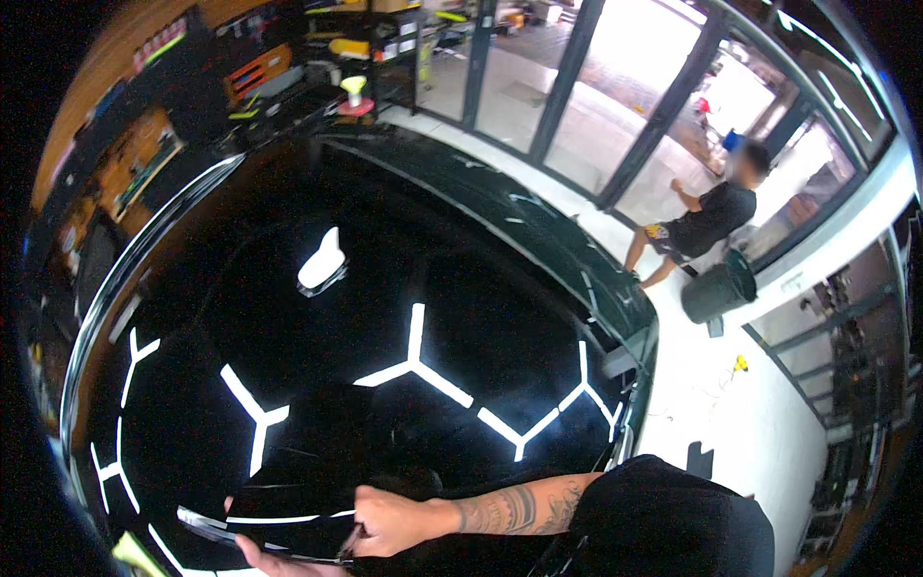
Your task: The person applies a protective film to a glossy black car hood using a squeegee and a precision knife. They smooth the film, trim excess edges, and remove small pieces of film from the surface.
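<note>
I lean over the glossy black roof of a car that mirrors white hexagon-shaped ceiling lights. A fin antenna stands on the roof farther out. At the near edge lies a shiny black sheet, lifted slightly off the paint. My right hand, on a tattooed forearm, is closed and pinches the sheet's right edge. My left hand is mostly cut off by the lower frame edge; its fingers curl along the sheet's near edge and a fingertip shows at the sheet's left corner.
Another person in dark clothes stands by the glass doors at the right, beside a dark green bin. Shelves and benches with tools line the back left. White floor runs along the car's right side.
</note>
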`<state>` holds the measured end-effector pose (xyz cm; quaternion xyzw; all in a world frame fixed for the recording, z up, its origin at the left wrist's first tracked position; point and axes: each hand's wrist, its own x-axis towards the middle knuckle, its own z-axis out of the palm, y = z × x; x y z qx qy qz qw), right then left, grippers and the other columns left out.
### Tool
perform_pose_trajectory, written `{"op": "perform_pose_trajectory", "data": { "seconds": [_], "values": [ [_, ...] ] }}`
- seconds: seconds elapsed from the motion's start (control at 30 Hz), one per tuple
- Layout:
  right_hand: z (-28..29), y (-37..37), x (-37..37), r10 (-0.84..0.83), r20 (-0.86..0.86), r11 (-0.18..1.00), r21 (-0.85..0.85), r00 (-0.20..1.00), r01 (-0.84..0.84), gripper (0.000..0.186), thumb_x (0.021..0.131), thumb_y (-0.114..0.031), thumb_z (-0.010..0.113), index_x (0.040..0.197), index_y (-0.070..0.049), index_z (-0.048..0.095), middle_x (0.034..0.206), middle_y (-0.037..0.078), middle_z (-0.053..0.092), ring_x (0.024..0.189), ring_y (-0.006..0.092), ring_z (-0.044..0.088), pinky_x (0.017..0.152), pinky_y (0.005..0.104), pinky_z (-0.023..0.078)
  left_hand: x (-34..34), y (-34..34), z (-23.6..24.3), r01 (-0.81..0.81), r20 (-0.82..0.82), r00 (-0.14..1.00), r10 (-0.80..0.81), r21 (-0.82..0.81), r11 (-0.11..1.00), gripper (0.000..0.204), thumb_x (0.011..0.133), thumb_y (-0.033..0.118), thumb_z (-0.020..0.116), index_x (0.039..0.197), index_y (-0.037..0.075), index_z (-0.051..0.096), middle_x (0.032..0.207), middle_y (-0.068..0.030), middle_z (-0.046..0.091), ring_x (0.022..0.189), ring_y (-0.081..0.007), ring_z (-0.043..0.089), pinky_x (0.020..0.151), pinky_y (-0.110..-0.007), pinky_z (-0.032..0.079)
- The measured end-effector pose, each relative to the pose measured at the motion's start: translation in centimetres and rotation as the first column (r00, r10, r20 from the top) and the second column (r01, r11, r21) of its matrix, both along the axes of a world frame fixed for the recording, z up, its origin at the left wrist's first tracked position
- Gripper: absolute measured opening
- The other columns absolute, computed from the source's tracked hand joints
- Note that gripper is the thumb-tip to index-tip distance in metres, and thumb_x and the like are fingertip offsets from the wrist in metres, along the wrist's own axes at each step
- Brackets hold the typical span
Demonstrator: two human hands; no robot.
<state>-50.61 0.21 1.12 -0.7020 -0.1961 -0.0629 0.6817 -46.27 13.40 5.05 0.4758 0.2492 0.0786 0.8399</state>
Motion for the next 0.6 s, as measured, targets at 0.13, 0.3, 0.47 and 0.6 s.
{"op": "perform_pose_trajectory", "data": {
  "seconds": [0.13,0.3,0.47,0.6],
  "values": [
    [-0.3,-2.5,-0.4,0.314,-0.373,0.947,0.056,0.873,-0.316,0.036,0.085,-0.033,0.070,0.074,0.001,0.070,0.059,0.015,0.061,0.052,0.0211,0.059,0.051,0.0370,0.045,-0.1,2.0,-0.8,0.073,0.054,0.995,-0.086,0.211,0.975,0.052,0.095,0.049,0.049,0.128,0.009,0.057,0.115,-0.0090,0.063,0.107,-0.0189,0.062,0.089,-0.037,0.054],
    [-7.6,-1.1,-0.7,-0.130,-0.010,0.948,0.293,0.991,0.128,0.014,0.088,-0.012,0.066,0.095,0.000,0.071,0.080,0.004,0.071,0.073,0.0120,0.065,0.067,0.0313,0.052,-0.4,-0.5,0.7,0.015,0.132,0.991,-0.035,0.152,0.988,0.062,0.093,0.035,0.053,0.146,0.008,0.035,0.106,-0.0088,0.062,0.089,-0.0173,0.064,0.081,-0.033,0.056],
    [-4.2,-2.7,0.7,0.382,-0.248,0.305,0.943,0.890,0.133,0.040,0.094,-0.035,0.064,0.118,-0.004,0.062,0.112,0.009,0.067,0.106,0.0217,0.065,0.092,0.0366,0.052,-1.3,3.2,-1.6,0.013,0.092,0.995,-0.028,0.157,0.988,0.079,0.085,0.028,0.061,0.151,0.004,0.026,0.115,-0.0155,0.060,0.093,-0.0219,0.065,0.079,-0.033,0.057],
    [-3.2,-1.5,0.1,0.331,-0.267,0.265,0.947,0.905,0.182,0.044,0.090,-0.045,0.067,0.105,-0.005,0.059,0.091,0.005,0.061,0.079,0.0154,0.058,0.071,0.0305,0.048,-1.4,3.0,-1.3,0.053,0.191,0.977,-0.093,0.206,0.977,0.083,0.085,0.032,0.061,0.155,0.018,0.020,0.134,-0.0160,0.046,0.113,-0.0289,0.055,0.091,-0.044,0.052]
  ]
}}
